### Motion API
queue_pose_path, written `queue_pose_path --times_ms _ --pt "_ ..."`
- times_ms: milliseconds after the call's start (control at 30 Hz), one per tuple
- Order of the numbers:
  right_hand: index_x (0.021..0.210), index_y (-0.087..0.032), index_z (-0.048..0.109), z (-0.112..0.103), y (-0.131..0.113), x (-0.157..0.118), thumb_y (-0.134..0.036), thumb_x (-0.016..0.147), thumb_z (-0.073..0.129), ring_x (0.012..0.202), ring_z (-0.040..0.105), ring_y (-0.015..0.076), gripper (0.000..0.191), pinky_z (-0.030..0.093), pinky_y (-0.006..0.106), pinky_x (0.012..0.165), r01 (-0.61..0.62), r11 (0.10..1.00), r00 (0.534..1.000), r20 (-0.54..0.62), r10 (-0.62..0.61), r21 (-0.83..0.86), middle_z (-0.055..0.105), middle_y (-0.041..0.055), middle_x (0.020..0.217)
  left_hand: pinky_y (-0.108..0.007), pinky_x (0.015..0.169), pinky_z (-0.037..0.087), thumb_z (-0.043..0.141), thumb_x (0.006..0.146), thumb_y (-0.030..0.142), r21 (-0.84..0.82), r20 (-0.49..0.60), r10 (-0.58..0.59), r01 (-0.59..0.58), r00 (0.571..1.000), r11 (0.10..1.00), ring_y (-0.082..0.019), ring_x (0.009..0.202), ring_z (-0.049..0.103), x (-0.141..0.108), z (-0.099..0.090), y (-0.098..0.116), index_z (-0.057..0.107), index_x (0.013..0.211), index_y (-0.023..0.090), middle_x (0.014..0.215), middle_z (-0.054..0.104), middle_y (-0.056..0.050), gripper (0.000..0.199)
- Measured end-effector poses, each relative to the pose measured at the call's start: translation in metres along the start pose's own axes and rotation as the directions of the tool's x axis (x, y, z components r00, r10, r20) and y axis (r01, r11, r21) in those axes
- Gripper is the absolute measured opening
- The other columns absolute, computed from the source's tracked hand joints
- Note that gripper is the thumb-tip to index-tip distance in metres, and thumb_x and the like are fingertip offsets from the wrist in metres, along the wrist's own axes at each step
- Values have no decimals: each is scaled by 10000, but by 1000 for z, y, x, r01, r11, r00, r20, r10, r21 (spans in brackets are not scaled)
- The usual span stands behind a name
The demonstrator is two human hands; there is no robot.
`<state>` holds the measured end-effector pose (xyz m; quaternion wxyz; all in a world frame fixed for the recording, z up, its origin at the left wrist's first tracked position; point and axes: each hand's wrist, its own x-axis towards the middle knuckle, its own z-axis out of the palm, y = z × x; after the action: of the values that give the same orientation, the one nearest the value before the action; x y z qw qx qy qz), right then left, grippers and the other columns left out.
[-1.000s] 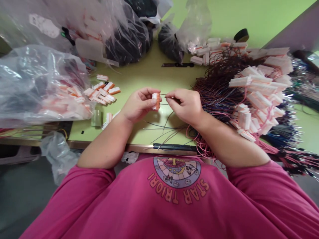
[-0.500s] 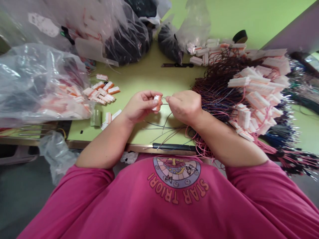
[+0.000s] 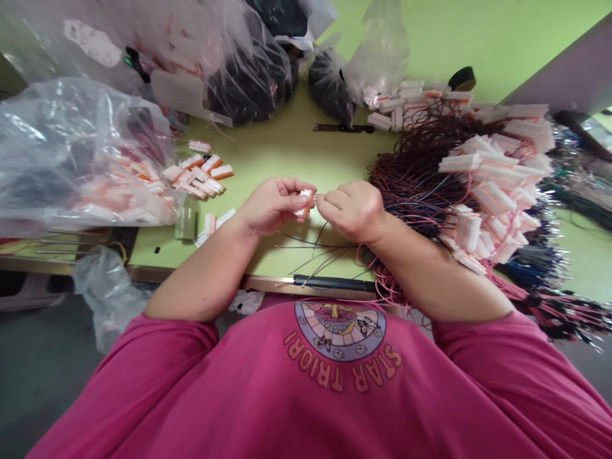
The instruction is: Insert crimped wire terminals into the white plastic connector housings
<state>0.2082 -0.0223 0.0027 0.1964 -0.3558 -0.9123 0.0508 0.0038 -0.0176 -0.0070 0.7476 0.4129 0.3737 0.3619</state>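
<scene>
Between the thumb and fingers of my left hand [image 3: 273,205] is a white and orange connector housing [image 3: 306,203], its orange side turned to the right. My right hand [image 3: 354,209] is closed in a pinch just right of it, with thin wire [image 3: 315,199] at the fingertips close to the orange face. Whether the wire tip is inside the housing is too small to tell. Loose dark wires [image 3: 313,245] with bare ends lie on the table below both hands.
Several connector housings [image 3: 203,175] lie at left beside a clear plastic bag [image 3: 90,153]. A big bundle of wires [image 3: 411,159] with housings [image 3: 482,185] fills the right. A dark blade-like tool [image 3: 343,128] and a black tape roll [image 3: 461,79] are behind.
My right hand has come closer to the connector housing, and the gap with wire between them has shrunk. The housing has tilted slightly in my left hand.
</scene>
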Motion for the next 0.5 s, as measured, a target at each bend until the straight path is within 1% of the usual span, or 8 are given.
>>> queue_pose_path --times_ms 167,233,333,400,500 --pt "802 -215 711 10 0 -1 -310 1053 327 624 477 162 468 329 344 622 23 995 999 -40 -27 -96 620 48 660 -266 519 486 977 554 329 -46 15 40 -39 999 998 -115 520 585 1 5 -4 747 841 129 609 649 -10 419" --pt "816 -203 700 14 1 -2 -297 1055 306 629 507 154 470 344 328 627 6 992 995 -98 -18 -127 647 47 686 -250 511 482 976 557 319 -65 -5 67 -67 998 996 -103 513 582 1 7 -4 750 841 130 622 664 -11 409" --pt "842 -175 675 18 1 -4 -289 1045 315 647 547 155 429 374 313 641 -61 988 982 -187 34 -139 679 57 737 -236 515 485 972 563 314 -67 -37 106 -109 994 992 -92 515 588 1 7 -4 747 859 130 667 692 -14 415" --pt "818 -168 658 19 1 -4 -280 1038 315 635 549 159 422 369 316 629 -80 985 982 -181 52 -151 682 64 732 -235 521 490 971 565 317 -57 -43 120 -123 992 991 -92 520 599 1 7 -5 741 872 130 692 705 -16 427" --pt "799 -173 646 18 1 -4 -275 1035 300 613 537 158 432 340 319 609 -48 984 994 -109 30 -172 667 58 695 -239 524 495 977 559 329 -38 -30 121 -122 992 992 -98 522 607 2 7 -8 736 873 133 668 694 -8 441"
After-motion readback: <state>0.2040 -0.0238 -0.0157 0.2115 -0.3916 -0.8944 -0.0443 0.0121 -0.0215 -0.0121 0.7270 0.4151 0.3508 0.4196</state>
